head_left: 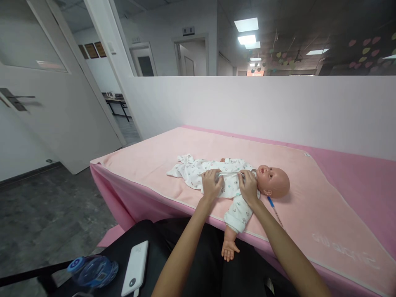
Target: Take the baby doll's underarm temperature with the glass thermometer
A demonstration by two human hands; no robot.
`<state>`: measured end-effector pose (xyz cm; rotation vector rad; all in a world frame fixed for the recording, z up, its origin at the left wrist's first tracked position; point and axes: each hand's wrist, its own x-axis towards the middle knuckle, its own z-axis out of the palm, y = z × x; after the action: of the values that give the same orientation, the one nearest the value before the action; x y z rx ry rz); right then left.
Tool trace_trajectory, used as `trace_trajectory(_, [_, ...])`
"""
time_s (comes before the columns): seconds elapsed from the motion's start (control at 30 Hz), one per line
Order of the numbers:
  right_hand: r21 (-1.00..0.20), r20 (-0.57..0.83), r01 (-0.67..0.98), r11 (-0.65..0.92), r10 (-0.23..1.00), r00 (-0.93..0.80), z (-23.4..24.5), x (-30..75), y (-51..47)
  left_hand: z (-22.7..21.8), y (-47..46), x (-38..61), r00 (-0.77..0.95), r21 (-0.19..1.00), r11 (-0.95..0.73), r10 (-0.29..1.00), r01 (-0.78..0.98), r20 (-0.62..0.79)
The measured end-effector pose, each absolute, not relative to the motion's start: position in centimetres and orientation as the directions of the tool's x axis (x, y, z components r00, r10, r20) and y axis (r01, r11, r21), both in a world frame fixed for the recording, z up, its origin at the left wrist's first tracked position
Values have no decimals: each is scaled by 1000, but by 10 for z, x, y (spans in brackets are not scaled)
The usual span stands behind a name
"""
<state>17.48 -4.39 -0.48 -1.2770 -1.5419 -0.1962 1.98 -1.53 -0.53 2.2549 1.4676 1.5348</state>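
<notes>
The baby doll [272, 181] lies on its back on the pink tabletop [148, 161], head to the right, with its near arm [235, 226] hanging over the edge. Both hands have a pinching grip on its shirt [230, 189]: the left hand [212, 184] lower down, the right hand [248, 184] near the neck. To do this well, I think, the 2 hands should pull softly and evenly, so the cloth stays flat and the doll doesn't roll. The fingertips are partly hidden, and the white strip [231, 173] between them could be a fold or a tie; I can't tell. The doll's legs don't show, and the right arm [283, 243] seems to cover the end of a blue-tipped stick [270, 202].
</notes>
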Motion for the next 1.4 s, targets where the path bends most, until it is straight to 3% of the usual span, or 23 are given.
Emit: trace_trajectory(1.4, [-459, 786, 787, 412, 602, 143, -6, 176, -43, -6, -14, 21, 41, 516, -536, 719, 668, 694])
